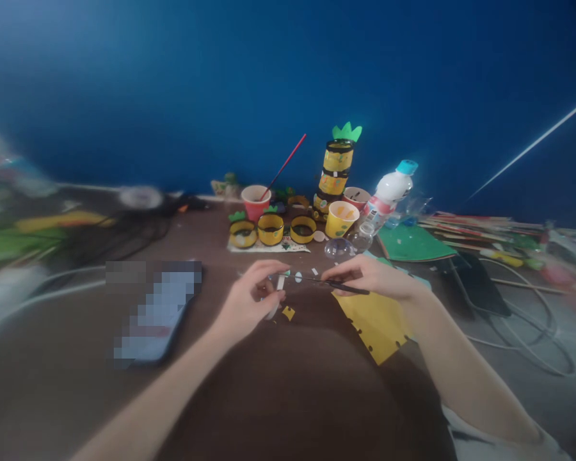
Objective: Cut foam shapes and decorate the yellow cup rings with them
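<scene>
My left hand (256,296) is closed on a small white strip (281,282), which stands up between its fingers. A thin dark tool (348,287) lies in the closed fingers of my right hand (360,276), its fine tip pointing left to the strip. At the top of the strip sits a small light green piece. Under the tool are small white scraps (315,271). A small yellow paper scrap (288,313) lies just below my left hand. A larger yellow sheet with dark notches (377,326) lies beneath my right wrist.
Yellow-and-black rings (271,230) stand behind the hands, with a tall stack (333,185) of similar ones. Near them are a red cup (256,203), a yellow cup (341,219) and a white bottle (388,192). A phone (163,314) lies left; green sheets (415,244) and cables lie right.
</scene>
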Tool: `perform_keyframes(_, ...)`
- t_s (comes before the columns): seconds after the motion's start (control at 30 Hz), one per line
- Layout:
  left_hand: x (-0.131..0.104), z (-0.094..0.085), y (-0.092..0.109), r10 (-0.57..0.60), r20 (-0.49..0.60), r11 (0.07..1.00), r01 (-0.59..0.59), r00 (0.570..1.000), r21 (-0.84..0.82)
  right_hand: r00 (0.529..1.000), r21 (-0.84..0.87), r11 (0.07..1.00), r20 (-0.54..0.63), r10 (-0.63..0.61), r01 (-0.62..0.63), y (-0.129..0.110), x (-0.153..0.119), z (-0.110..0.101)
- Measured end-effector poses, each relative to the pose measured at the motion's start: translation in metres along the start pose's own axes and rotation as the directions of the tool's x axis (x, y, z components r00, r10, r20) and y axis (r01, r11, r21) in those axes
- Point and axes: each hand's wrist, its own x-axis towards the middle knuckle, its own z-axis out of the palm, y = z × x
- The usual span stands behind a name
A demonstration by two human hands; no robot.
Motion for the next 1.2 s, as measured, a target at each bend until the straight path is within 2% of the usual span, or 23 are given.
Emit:
perform_keyframes(0.67,-0.001,0.000,-0.001,0.010,0.013,1.000,-0.010,1.000,-0.007,1.000,-0.003,1.000,-0.002,-0.012,0.012,0.003,0.001,-0.001)
perform_keyframes(0.8,-0.003,0.002,0.001,0.004,0.051,0.999,-0.002,0.999,-0.036,0.999,-0.019,0.999,-0.030,-0.033,0.032,0.006,0.001,-0.002)
perform_keyframes(0.93,-0.001,0.000,0.000,0.026,0.057,0.999,-0.025,0.998,-0.032,0.999,-0.066,0.997,0.038,0.030,-0.028,0.004,-0.002,-0.007)
perform_keyframes(1.0,0.002,-0.003,-0.003,0.052,0.007,0.999,-0.052,0.999,0.011,0.992,-0.075,0.995,0.099,0.078,-0.071,0.001,-0.005,-0.010)
perform_keyframes(1.07,0.005,-0.008,-0.008,0.079,-0.060,0.989,-0.071,0.995,0.127,0.985,-0.110,0.990,0.136,0.107,-0.093,-0.001,-0.008,-0.012)
perform_keyframes(1.13,0.008,-0.012,-0.015,0.091,-0.104,0.947,-0.054,0.990,0.318,0.987,-0.195,0.975,0.099,0.129,-0.107,-0.001,-0.011,-0.013)
perform_keyframes(1.2,0.011,-0.015,-0.022,0.083,-0.103,0.870,-0.021,0.991,0.493,0.988,-0.328,0.934,0.003,0.153,-0.143,0.002,-0.013,-0.012)
